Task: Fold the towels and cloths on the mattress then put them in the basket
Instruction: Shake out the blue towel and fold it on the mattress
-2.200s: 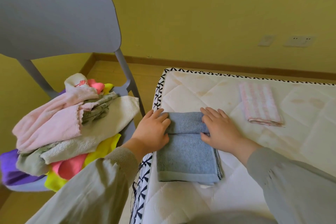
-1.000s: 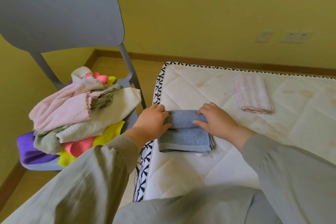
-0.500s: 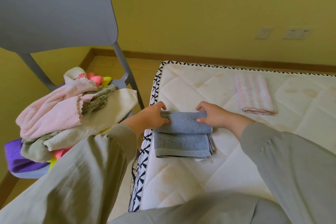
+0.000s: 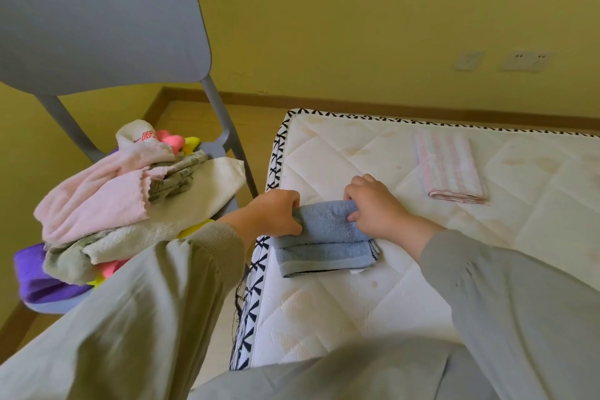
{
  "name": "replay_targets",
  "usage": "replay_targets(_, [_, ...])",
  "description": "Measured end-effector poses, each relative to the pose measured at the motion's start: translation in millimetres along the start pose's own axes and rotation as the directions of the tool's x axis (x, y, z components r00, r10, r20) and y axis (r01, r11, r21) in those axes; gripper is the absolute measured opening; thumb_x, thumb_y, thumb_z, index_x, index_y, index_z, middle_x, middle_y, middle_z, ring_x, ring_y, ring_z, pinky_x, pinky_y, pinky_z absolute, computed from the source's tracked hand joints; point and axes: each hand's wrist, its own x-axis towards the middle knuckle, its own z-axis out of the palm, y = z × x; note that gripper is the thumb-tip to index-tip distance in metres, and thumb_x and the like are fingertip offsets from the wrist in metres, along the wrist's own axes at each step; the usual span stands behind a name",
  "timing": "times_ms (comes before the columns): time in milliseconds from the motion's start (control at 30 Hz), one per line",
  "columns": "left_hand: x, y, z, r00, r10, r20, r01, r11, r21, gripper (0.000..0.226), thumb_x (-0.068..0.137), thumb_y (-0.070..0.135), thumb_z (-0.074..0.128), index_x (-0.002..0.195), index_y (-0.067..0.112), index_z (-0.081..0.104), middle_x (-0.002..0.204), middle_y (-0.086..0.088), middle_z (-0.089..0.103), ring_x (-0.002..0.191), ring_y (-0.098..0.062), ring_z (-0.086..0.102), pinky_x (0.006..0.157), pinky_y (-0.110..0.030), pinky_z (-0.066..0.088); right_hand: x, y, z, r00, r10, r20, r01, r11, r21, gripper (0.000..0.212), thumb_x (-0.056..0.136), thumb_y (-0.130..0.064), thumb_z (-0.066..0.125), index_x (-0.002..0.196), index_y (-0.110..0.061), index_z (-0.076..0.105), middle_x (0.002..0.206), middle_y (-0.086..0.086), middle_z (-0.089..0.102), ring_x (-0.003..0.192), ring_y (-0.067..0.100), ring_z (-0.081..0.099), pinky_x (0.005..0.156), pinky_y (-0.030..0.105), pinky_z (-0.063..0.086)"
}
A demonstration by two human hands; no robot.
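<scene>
Two hands in head view, both clamped on the blue towel [image 4: 328, 237]: L hand [image 4: 276, 216] at its left end, R hand [image 4: 376, 208] at its right, fingers curled round the top fold. Towel lies folded by the mattress [image 4: 324, 318] left edge. Pink-striped cloth [image 4: 449, 169] lies folded further back, well apart. Grey chair [image 4: 97, 26] beside the mattress holds a heap of unfolded cloths [image 4: 130, 201], pink one on top.

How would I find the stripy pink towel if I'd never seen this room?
Look at the white quilted mattress, toward its far edge. A folded towel lies there alone. Its pink-and-white stripes set it apart from the plain blue towel nearer the front.
</scene>
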Motion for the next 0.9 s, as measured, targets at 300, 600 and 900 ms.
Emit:
replay_targets(300, [-12.9,-8.7,22.8,0.861,0.398,-0.317,-0.186,0.826,0.532,0.035,0.059,0.021,0.074,0.09,0.014,0.06,0.09,-0.004,0.055,0.078,-0.024,0.05,0.064,-0.033,0.041,-25.2,-6.7,17.3,0.949,-0.175,-0.263,0.107,0.961,-0.254,0.047,0.04,0.005,0.074,0.081,-0.01,0.054,0.075,0.003,0.055,0.067,0.024,0.058,0.082,0.029,0.039])
replay_targets(600, [-29.6,2.7,55.0,0.711,0.27,-0.649,-0.163,0.961,0.222,0.025,0.088,0.026,0.039,0.071,0.013,0.051,0.07,-0.002,0.049,0.063,-0.023,0.044,0.057,-0.034,0.039,-50.8,-31.0,36.1,0.934,-0.044,-0.355,0.023,0.998,-0.064,0.028,0.081,-0.034,0.045,0.063,-0.016,0.056,0.068,-0.002,0.057,0.072,0.023,0.055,0.061,0.03,0.046])
replay_targets(900, [-12.9,3.8,75.3,0.74,0.189,-0.645,-0.062,0.975,0.215,0.037,0.093,0.028,0.031,0.074,0.016,0.059,0.069,0.0,0.057,0.066,-0.022,0.052,0.064,-0.034,0.042,-34.8,-58.2,50.6,0.922,0.092,-0.376,-0.181,0.962,-0.206,0.031,0.084,-0.034,0.034,0.074,-0.018,0.058,0.07,0.001,0.057,0.068,0.024,0.054,0.062,0.034,0.043])
